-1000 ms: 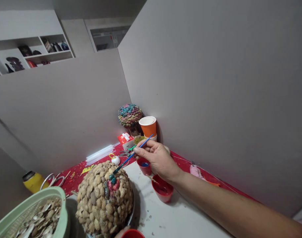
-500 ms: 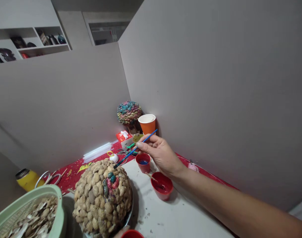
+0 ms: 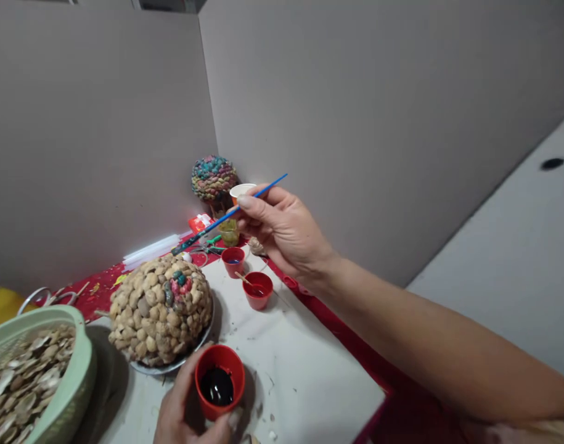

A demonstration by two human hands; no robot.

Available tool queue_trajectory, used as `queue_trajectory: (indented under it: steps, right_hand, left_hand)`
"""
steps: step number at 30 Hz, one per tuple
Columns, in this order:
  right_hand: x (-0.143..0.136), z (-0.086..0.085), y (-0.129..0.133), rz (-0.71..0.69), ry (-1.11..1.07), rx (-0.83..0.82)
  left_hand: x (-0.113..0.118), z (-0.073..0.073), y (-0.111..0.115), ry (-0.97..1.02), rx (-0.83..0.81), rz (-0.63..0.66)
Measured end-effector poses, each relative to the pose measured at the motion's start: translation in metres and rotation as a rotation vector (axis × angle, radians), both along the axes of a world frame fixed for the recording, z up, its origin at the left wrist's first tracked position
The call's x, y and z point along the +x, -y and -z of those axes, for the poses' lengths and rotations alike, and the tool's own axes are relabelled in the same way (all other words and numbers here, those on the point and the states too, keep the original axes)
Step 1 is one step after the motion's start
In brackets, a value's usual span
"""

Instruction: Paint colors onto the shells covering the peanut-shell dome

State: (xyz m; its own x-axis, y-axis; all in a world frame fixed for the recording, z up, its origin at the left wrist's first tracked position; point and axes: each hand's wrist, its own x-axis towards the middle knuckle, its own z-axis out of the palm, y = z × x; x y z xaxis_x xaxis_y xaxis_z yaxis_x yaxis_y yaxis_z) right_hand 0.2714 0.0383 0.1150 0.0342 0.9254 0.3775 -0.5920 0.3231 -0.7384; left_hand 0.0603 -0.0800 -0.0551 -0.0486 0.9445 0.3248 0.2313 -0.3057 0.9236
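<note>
We seem to be at the colouring step: the ball (image 3: 145,314) sits in a dish (image 3: 159,370) on the surface (image 3: 304,382), mostly bare, with a painted patch (image 3: 180,285) toward its one o'clock. Taking the ball as the dial's centre and twelve as away from us, our right hand (image 3: 286,228) is at two o'clock, fingers pinched on the brush (image 3: 214,224). Its bristles hang by the ball's twelve o'clock edge; we cannot tell whether they touch. At five o'clock our left hand (image 3: 180,407) is closed around the cup (image 3: 233,369), which holds dark liquid (image 3: 217,387). We judge that the next move calls for keeping that cup level and guiding the bristles lightly, clear of the finished colours.
</note>
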Motion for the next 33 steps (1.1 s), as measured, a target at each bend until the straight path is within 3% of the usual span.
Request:
queue_trajectory:
  steps: [2, 5, 8, 11, 15, 21, 33]
  right_hand:
    - [-0.004, 0.009, 0.011, 0.022, -0.125, -0.003]
    - [-0.018, 0.036, 0.02, 0.023, -0.23, -0.084]
    - [-0.03, 0.06, 0.018, -0.017, -0.22, -0.087]
    - [-0.032, 0.073, 0.012, -0.037, -0.185, -0.062]
    - [-0.025, 0.081, 0.001, -0.051, -0.129, -0.053]
    - [-0.023, 0.092, -0.013, -0.044, -0.094, -0.068]
    - [-0.017, 0.084, -0.008, -0.054, -0.145, -0.056]
  left_hand:
    - [-0.002, 0.004, -0.002, -0.061, 0.027, 0.026]
    - [-0.009, 0.007, -0.006, -0.171, 0.031, 0.072]
    - [-0.013, 0.006, -0.011, -0.257, 0.04, 0.143]
    - [-0.01, -0.001, -0.014, -0.293, 0.067, 0.165]
    - [-0.004, -0.01, -0.015, -0.294, 0.021, 0.16]
    - [-0.004, -0.009, -0.016, -0.262, -0.029, 0.163]
    - [-0.002, -0.013, -0.013, -0.237, -0.052, 0.162]
